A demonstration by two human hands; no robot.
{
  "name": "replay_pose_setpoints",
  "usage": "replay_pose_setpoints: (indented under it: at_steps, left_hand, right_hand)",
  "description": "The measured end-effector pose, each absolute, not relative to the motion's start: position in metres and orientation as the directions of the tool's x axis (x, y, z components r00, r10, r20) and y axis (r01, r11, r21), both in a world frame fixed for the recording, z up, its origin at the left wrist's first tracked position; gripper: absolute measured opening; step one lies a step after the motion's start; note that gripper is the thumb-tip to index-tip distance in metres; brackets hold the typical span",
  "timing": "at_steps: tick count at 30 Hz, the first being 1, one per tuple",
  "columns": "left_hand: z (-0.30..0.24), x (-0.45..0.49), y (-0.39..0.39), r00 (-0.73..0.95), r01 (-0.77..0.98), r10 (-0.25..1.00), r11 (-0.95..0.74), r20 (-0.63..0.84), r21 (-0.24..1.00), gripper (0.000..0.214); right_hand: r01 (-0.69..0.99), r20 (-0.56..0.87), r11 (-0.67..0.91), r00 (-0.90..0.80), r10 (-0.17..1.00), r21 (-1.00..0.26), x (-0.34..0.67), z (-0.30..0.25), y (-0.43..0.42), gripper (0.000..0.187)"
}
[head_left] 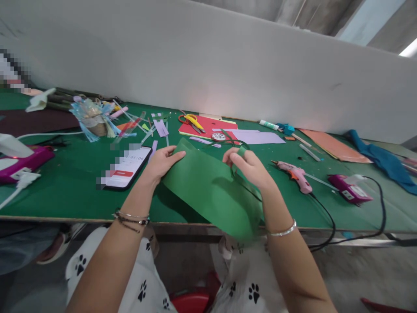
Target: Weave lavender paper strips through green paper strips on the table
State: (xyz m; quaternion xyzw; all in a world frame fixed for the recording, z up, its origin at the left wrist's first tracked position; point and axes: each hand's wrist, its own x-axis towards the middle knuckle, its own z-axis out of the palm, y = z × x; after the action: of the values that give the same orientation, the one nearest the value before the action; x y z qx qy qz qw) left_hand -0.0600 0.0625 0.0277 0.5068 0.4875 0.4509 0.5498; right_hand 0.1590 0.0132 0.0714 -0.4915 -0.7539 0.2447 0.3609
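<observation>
A curved sheet of green paper (208,187) hangs over the table's front edge. My left hand (164,161) pinches its upper left corner between thumb and fingers. At the sheet's right edge, my right hand (244,163) is closed, with thin dark green paper strips (243,142) looping out of it. A small green piece (241,151) shows against its fingers. Whether the right hand also grips the sheet is hard to see. Left of my left hand lies a phone (130,167); to the right of my right hand rests a pink glue gun (295,174).
Yellow-handled scissors (193,122) lie on red paper (208,126) at the back, beside lilac paper (260,137). A glue stick (269,125) and orange paper (335,145) are farther right. Purple power blocks (348,189) with cables stand on both sides. A white partition (208,61) closes off the back.
</observation>
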Motion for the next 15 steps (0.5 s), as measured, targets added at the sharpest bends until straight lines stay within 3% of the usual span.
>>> replay_pose_setpoints:
  at_steps: [10, 15]
  left_hand:
    - [0.028, -0.063, 0.063, -0.047, -0.056, 0.990, -0.138, 0.136, 0.989, 0.031]
    - [0.026, -0.066, 0.067, -0.063, -0.030, 0.982, -0.180, 0.178, 0.983, 0.031]
  right_hand:
    - [0.756, 0.122, 0.251, -0.224, 0.967, -0.605, 0.159, 0.053, 0.025, 0.023]
    - [0.799, 0.161, 0.257, -0.201, 0.966, -0.544, 0.156, 0.048, 0.031, 0.025]
